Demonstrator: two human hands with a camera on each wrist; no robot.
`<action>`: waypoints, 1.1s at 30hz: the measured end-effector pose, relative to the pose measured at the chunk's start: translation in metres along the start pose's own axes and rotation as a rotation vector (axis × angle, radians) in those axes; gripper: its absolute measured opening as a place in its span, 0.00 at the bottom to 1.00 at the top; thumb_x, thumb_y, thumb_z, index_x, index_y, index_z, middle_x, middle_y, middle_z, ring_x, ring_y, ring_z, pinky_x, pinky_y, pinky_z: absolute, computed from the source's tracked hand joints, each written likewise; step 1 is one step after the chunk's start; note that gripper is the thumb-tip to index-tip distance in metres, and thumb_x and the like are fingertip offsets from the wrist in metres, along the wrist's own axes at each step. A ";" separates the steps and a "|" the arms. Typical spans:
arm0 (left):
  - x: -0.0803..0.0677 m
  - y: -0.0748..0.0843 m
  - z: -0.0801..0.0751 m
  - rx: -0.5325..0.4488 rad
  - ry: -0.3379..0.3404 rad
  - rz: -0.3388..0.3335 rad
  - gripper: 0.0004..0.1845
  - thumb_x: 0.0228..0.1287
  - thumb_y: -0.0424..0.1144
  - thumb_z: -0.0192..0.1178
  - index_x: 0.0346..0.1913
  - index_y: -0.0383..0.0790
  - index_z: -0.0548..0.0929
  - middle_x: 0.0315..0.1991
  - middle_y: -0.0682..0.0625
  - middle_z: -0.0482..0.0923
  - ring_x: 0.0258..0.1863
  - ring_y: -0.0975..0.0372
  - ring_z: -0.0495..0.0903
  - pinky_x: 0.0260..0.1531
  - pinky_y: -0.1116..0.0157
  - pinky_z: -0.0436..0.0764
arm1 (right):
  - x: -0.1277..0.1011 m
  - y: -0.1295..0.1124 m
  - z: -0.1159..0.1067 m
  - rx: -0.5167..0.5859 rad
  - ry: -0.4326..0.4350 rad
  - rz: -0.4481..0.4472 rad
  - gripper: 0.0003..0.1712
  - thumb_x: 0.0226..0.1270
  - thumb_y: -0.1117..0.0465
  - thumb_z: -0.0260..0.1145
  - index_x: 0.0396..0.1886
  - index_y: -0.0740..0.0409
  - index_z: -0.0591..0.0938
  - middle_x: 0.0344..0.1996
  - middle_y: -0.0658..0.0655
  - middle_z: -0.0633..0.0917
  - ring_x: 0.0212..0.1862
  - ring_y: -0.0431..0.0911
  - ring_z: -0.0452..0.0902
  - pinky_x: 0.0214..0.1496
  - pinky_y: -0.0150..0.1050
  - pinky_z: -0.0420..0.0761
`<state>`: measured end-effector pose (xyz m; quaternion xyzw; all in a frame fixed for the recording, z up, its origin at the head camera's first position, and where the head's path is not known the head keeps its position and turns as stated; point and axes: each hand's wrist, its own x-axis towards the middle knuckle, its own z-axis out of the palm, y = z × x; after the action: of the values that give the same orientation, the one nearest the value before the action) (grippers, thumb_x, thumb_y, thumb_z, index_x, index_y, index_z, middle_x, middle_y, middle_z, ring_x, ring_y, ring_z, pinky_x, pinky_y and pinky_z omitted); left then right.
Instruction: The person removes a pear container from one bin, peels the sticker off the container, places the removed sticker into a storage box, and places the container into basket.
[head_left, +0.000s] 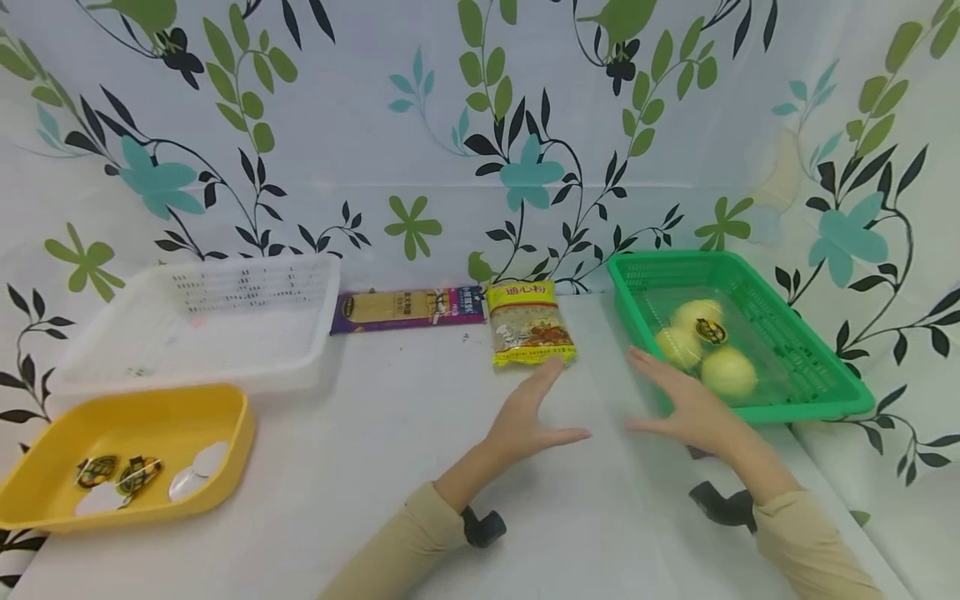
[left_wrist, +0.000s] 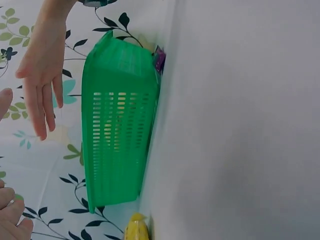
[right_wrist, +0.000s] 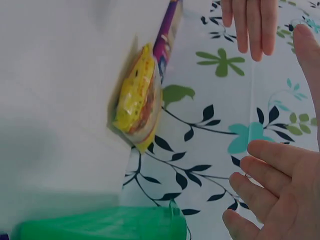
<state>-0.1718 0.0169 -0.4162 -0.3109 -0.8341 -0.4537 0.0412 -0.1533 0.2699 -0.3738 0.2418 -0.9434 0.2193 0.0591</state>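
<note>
Both hands hover over the white table near its middle right, palms turned toward each other and fingers straight, holding nothing. My left hand [head_left: 536,412] has its fingertips just short of a yellow food packet [head_left: 530,323], which lies flat. My right hand [head_left: 662,398] is beside the near left corner of a green basket [head_left: 795,410]. The basket holds three pale yellow round items [head_left: 726,372] in a clear bag. The right wrist view shows the yellow packet [right_wrist: 136,97], my right hand [right_wrist: 280,200] and my left hand's fingers [right_wrist: 250,25]. The left wrist view shows the green basket [left_wrist: 117,120] and my right hand [left_wrist: 42,75].
A long purple and yellow packet [head_left: 408,307] lies against the back wall beside the yellow packet. A white slotted basket [head_left: 187,379] stands at the back left. In front of it a yellow tray [head_left: 242,433] holds several small wrapped pieces. Flower-patterned cloth walls close in the table.
</note>
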 end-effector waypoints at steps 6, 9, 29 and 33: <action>0.013 0.008 0.036 -0.064 -0.056 0.006 0.47 0.47 0.60 0.63 0.68 0.45 0.55 0.67 0.58 0.51 0.64 0.67 0.51 0.58 0.62 0.57 | -0.011 0.022 -0.014 0.100 0.070 0.085 0.49 0.48 0.51 0.71 0.66 0.61 0.58 0.63 0.66 0.59 0.61 0.65 0.53 0.53 0.64 0.57; 0.020 0.012 0.052 -0.047 -0.043 0.025 0.45 0.48 0.58 0.64 0.67 0.44 0.58 0.66 0.56 0.53 0.63 0.67 0.52 0.58 0.63 0.57 | -0.015 0.033 -0.026 0.121 0.078 0.161 0.47 0.52 0.51 0.68 0.68 0.58 0.56 0.63 0.68 0.58 0.61 0.67 0.51 0.51 0.66 0.55; 0.069 0.025 0.106 0.098 -0.200 0.034 0.42 0.51 0.55 0.62 0.67 0.44 0.59 0.66 0.55 0.55 0.63 0.69 0.52 0.57 0.71 0.54 | -0.028 0.133 -0.069 0.412 0.161 0.501 0.39 0.66 0.44 0.48 0.70 0.51 0.45 0.67 0.64 0.47 0.65 0.64 0.40 0.52 0.69 0.45; 0.080 0.035 0.108 0.089 -0.178 -0.058 0.42 0.51 0.56 0.62 0.66 0.43 0.59 0.65 0.54 0.56 0.62 0.66 0.55 0.56 0.70 0.57 | -0.024 0.144 -0.073 0.403 0.143 0.589 0.42 0.64 0.38 0.45 0.71 0.51 0.44 0.68 0.63 0.46 0.65 0.63 0.37 0.52 0.70 0.43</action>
<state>-0.1933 0.1538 -0.4255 -0.3238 -0.8624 -0.3877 -0.0323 -0.2010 0.4258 -0.3688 -0.0496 -0.9038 0.4249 0.0103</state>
